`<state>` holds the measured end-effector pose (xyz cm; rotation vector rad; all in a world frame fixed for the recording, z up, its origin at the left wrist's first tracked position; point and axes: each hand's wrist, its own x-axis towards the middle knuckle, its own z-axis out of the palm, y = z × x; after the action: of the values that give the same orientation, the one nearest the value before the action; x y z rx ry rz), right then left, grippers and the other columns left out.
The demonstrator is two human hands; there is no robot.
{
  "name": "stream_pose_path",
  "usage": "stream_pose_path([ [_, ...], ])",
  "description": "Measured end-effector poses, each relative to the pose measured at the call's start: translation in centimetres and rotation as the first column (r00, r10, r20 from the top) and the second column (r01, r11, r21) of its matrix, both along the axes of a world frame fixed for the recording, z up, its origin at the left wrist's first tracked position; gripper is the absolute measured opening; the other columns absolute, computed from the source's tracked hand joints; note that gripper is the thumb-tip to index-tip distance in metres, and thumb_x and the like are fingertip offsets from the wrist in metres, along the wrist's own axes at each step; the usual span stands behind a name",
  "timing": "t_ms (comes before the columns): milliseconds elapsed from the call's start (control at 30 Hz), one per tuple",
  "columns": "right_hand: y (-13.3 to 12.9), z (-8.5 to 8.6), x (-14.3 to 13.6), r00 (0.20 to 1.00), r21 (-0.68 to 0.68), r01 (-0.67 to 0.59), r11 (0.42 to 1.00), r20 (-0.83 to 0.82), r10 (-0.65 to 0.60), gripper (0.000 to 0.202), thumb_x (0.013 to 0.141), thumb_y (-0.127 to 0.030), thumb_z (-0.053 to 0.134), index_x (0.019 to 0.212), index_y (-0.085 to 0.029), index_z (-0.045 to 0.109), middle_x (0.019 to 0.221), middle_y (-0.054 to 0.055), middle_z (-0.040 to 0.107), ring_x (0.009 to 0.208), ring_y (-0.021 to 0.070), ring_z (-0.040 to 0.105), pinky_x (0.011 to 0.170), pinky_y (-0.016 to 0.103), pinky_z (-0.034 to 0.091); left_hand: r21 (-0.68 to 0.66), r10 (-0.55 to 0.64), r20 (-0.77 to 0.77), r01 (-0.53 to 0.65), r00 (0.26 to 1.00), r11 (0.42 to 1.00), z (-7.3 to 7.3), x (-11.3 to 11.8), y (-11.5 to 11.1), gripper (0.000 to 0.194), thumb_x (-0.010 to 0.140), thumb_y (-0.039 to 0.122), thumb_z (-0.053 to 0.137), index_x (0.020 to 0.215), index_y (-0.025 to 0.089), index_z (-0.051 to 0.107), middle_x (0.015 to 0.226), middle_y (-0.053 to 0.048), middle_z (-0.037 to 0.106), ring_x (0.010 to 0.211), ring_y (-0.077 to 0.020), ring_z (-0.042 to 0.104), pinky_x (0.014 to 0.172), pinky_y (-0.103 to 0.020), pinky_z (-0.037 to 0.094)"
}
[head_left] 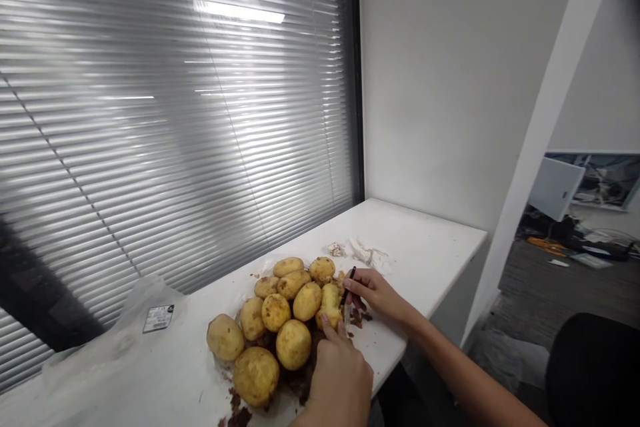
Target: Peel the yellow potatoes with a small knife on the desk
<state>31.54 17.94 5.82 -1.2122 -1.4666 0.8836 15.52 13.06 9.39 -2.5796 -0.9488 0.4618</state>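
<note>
My left hand (343, 373) reaches in from the bottom, its fingertips gripping the near end of a pale, partly carved potato (331, 297). Pinched in my right hand (369, 290) is a thin black pen-like tool (349, 285), held upright against the right side of that potato. The tip of the tool is hard to make out, so I cannot tell its exact kind. Several whole potatoes, among them a large one (256, 377) at the front and one (275, 312) in the middle, are bunched to the left of my hands.
Dark brown scraps (240, 415) lie around the potatoes on the white table (425, 227). Crumpled white tissue (369, 255) is behind my right hand. A clear plastic bag (130, 320) with a label spreads at left. Blinds (225, 113) border the back; a black chair (595, 373) stands right.
</note>
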Motion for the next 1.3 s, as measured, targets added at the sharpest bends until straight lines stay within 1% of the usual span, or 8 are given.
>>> stream_pose_path([
  [133,-0.08,-0.08,-0.1,1.0,-0.015,-0.002,1.0,0.0,0.002,0.05,0.087,-0.062,0.055,0.069,-0.016,0.06,0.054,0.0,0.059,0.041,0.0089,0.046,0.039,0.02,0.034,0.014,0.018,0.01,-0.018,1.0,1.0,0.28,0.03,-0.05,0.04,0.093,0.03,0.054,0.13,0.017,0.051,0.13,-0.027,0.049,0.122,-0.0436,0.051,0.063,-0.038,0.057],
  [267,-0.23,0.16,-0.17,1.0,-0.002,0.028,1.0,-0.002,-0.028,0.05,0.087,-0.062,0.056,0.069,-0.016,0.061,0.054,-0.001,0.058,0.043,0.0091,0.047,0.041,0.02,0.035,-0.001,0.008,-0.002,-0.008,1.0,1.0,0.06,0.07,0.13,0.039,0.094,0.03,0.052,0.132,0.019,0.05,0.133,-0.026,0.047,0.126,-0.0442,0.046,0.065,-0.039,0.057],
  [400,-0.29,0.3,-0.18,1.0,-0.019,-0.014,1.0,-0.007,0.014,0.053,0.086,-0.066,0.053,0.069,-0.016,0.06,0.055,0.0,0.059,0.04,0.0088,0.047,0.039,0.02,0.036,-0.008,0.01,-0.018,-0.01,1.0,1.0,-0.29,-0.02,0.19,0.041,0.095,0.028,0.049,0.134,0.016,0.047,0.135,-0.027,0.044,0.128,-0.0458,0.042,0.067,-0.042,0.057],
  [533,-0.31,0.21,-0.27,1.0,-0.016,0.013,1.0,0.011,-0.013,0.051,0.088,-0.062,0.053,0.069,-0.016,0.059,0.05,-0.003,0.055,0.038,0.0085,0.046,0.038,0.02,0.033,-0.035,0.02,-0.017,-0.02,1.0,0.999,-0.11,-0.01,0.17,0.041,0.095,0.026,0.048,0.134,0.015,0.047,0.136,-0.027,0.042,0.128,-0.0466,0.042,0.067,-0.042,0.057],
  [833,-0.22,0.05,-0.09,1.0,0.006,0.023,1.0,0.019,-0.023,0.047,0.089,-0.058,0.056,0.068,-0.016,0.059,0.052,-0.001,0.058,0.04,0.0086,0.046,0.04,0.02,0.034,-0.013,0.041,0.06,-0.04,0.997,0.999,-0.18,0.05,0.04,0.041,0.091,0.03,0.058,0.129,0.018,0.053,0.131,-0.03,0.047,0.124,-0.0478,0.046,0.066,-0.044,0.057],
  [1067,-0.28,0.1,-0.16,1.0,-0.005,0.003,1.0,-0.009,-0.003,0.05,0.089,-0.061,0.053,0.069,-0.016,0.06,0.052,-0.001,0.058,0.039,0.009,0.048,0.039,0.02,0.035,-0.015,0.055,0.025,-0.054,0.998,0.998,-0.08,0.02,0.02,0.038,0.093,0.029,0.053,0.13,0.02,0.052,0.132,-0.03,0.045,0.116,-0.0438,0.056,0.065,-0.041,0.057],
  [1200,-0.44,0.33,-0.38,1.0,-0.002,0.019,1.0,-0.018,-0.019,0.05,0.088,-0.061,0.054,0.069,-0.016,0.06,0.049,-0.003,0.055,0.037,0.0087,0.047,0.037,0.019,0.034,0.003,0.032,0.023,-0.032,0.999,0.999,-0.34,-0.1,-0.01,0.039,0.094,0.03,0.052,0.131,0.019,0.05,0.132,-0.029,0.046,0.123,-0.0458,0.049,0.065,-0.041,0.056],
  [1300,-0.46,0.54,-0.42,0.999,0.026,0.029,0.999,-0.039,-0.028,0.051,0.087,-0.064,0.054,0.07,-0.016,0.06,0.055,0.0,0.06,0.042,0.0089,0.049,0.04,0.02,0.037,0.015,0.027,0.02,-0.027,0.999,1.0,-0.39,-0.1,0.06,0.04,0.093,0.03,0.053,0.132,0.018,0.05,0.131,-0.03,0.046,0.122,-0.0451,0.051,0.065,-0.04,0.056],
])
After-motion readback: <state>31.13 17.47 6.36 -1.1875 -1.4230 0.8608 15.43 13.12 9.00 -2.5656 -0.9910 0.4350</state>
